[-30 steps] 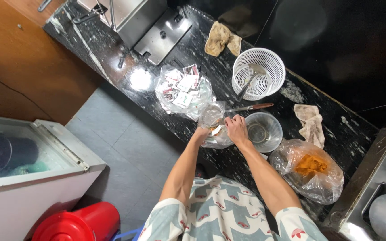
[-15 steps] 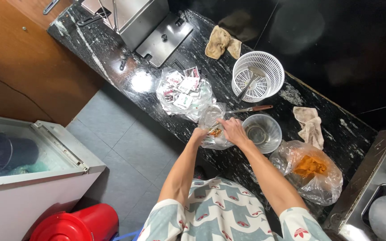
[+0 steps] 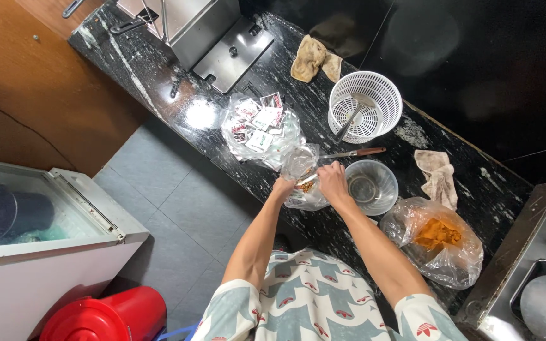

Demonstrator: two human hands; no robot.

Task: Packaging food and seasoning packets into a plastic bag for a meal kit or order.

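One black marble counter (image 3: 159, 69) over grey floor tiles (image 3: 178, 215)

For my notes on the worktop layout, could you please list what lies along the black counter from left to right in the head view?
Bag of small sachets → left hand → right hand, both on a small clear bag → clear bowl → bag of orange food.

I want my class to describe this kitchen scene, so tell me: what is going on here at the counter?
A person stands at a dark stone counter, with the left hand and right hand both gripping a small clear plastic bag of brownish bits. Beside it stand a glass bowl, a knife, a white basket, a bag of small packets and a bag of orange food.
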